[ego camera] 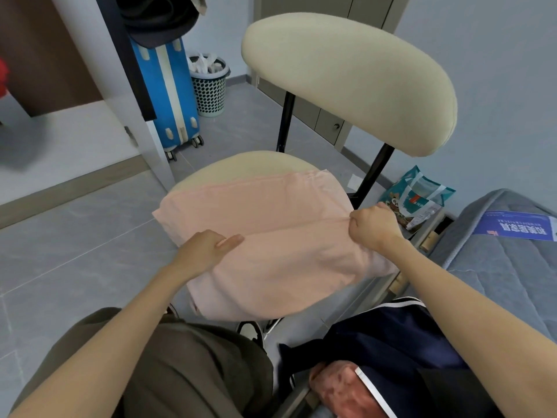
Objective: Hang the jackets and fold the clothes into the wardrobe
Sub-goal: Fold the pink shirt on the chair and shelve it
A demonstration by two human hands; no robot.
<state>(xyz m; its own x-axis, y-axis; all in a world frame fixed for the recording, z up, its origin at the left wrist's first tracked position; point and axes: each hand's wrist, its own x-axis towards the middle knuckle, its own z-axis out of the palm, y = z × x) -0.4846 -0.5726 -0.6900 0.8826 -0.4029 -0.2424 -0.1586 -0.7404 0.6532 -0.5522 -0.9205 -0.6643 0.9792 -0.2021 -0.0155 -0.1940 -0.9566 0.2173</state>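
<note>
On chair seat (241, 167), pink cloth (286, 236), left hand (205, 248) flat, right hand (373, 226) pinching crease, fingertips hidden

One head-worn view. Scene is being viewed from above, forward and steeply down; pink garment (271, 254) on chair seat (241, 165) is being framed close; floor (75, 251) being caught wide.

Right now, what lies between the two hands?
In the head view, only the folded pink cloth, spread on the chair seat: its crease runs from the flat left hand to the pinching right hand.
</note>
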